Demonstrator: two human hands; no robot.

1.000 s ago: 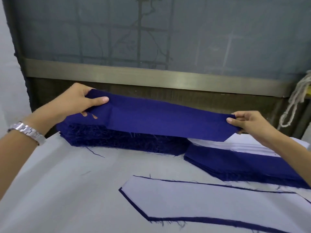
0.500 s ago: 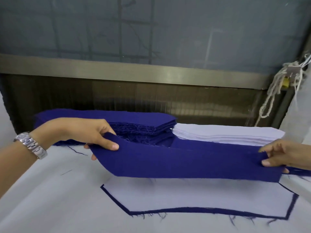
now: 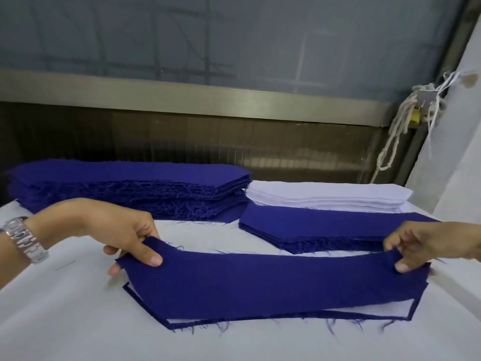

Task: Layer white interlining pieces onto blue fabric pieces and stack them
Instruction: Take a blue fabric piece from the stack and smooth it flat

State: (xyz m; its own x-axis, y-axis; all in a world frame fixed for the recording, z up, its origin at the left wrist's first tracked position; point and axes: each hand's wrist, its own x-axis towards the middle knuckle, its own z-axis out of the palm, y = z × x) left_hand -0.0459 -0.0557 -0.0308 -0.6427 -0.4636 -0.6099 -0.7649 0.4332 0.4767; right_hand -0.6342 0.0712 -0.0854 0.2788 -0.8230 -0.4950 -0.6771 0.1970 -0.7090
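The loose blue fabric piece (image 3: 260, 282) now sits much lower and nearer than it did half a second ago. Then it hung in the air over the far part of the layered piece; now it drapes over almost all of the white interlining piece (image 3: 385, 310) that lies on the counter (image 3: 65, 321). Only a narrow strip of white still shows along the near right edge, with a sliver at the left corner, framed by the thin blue border of the fabric under it. A second ago the same piece was up over the far stacks. The left hand (image 3: 122, 235) has come down with it and pinches the left end, thumb on top and fingers curled under. The right hand (image 3: 429, 246) pinches the right end the same way. Both ends are held slightly raised, so the far edge sags between the hands, while the near edge appears to rest on the interlining. A metal wristwatch (image 3: 23, 241) is on the left wrist. At the far left of the counter stands the tall blue stack (image 3: 130, 188), its edges frayed. Just right of it the white interlining stack (image 3: 325, 196) lies on top of a lower blue stack (image 3: 325, 227). Both stand as they did before, though the view has tilted down, so more of the counter shows.
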